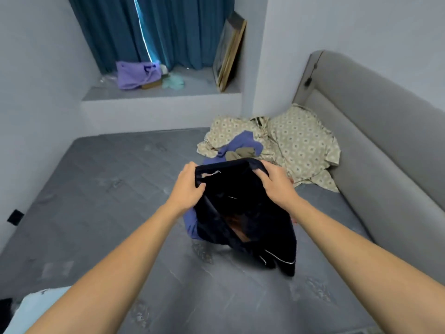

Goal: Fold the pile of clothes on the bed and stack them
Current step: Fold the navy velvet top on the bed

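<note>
Two hands (186,186) (277,183) — one black garment (243,208).

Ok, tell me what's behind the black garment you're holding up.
Behind the black garment, a blue garment and an olive piece lie on patterned cloth. Whatever lies directly behind it is hidden.

Garment (243,208) above mattress (96,201), clothes pile (243,147) behind it.
</note>
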Demonstrator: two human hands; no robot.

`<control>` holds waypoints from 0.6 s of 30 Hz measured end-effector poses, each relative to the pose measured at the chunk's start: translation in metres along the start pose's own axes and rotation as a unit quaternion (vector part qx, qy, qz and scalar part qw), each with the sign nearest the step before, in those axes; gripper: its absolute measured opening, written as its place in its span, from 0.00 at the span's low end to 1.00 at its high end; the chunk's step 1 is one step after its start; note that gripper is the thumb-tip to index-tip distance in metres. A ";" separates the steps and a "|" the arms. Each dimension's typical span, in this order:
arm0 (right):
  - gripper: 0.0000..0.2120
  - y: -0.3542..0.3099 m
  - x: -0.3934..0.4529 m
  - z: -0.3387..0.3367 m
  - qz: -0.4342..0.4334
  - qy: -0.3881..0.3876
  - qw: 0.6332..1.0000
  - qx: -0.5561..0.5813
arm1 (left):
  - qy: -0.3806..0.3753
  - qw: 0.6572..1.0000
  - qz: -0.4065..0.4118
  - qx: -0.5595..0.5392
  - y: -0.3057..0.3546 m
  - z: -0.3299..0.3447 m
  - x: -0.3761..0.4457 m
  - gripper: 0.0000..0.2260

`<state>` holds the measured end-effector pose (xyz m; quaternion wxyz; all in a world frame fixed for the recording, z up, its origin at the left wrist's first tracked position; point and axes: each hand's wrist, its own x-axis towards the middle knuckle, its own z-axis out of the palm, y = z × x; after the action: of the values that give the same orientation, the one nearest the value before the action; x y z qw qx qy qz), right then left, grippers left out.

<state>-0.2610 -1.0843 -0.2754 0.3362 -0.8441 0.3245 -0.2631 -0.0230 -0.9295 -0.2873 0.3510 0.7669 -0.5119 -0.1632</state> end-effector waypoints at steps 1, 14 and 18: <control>0.11 -0.010 0.004 -0.006 -0.006 0.004 1.000 0.008 | 0.002 1.000 0.008 -0.004 0.006 -0.012 -0.001 0.09; 0.10 -0.080 0.048 -0.034 -0.074 -0.008 0.997 -0.002 | 0.062 0.995 -0.063 -0.056 -0.042 -0.072 -0.046 0.09; 0.10 -0.089 0.050 -0.031 -0.095 -0.019 0.995 -0.015 | 0.052 0.993 -0.064 -0.090 -0.060 -0.066 -0.055 0.08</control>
<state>-0.2160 -1.0823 -0.1788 0.3030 -0.8810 0.2399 -0.2729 0.0342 -0.8416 -0.2893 0.4333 0.7711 -0.4259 -0.1903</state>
